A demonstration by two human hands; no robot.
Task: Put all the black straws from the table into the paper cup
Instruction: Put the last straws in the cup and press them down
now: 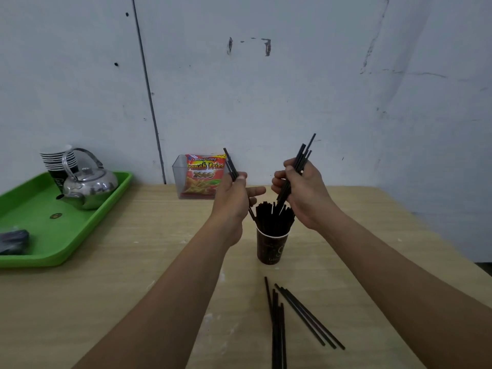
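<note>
A dark brown paper cup (271, 249) stands upright in the middle of the wooden table (133, 288), packed with black straws (274, 217). My left hand (234, 195) hovers just left of the cup's top, shut on a couple of black straws (230, 163) that point up and away. My right hand (303, 193) is above the cup's right side, gripping a bundle of black straws (302, 158) whose lower ends dip among the straws in the cup. Several loose black straws (292, 318) lie on the table in front of the cup, near the front edge.
A green tray (40, 230) at the left holds a steel kettle (87, 185), a stack of paper cups (57, 158) and a dark object (13, 241). A clear box with a French Fries snack bag (202, 177) stands by the wall (266, 89) behind the cup.
</note>
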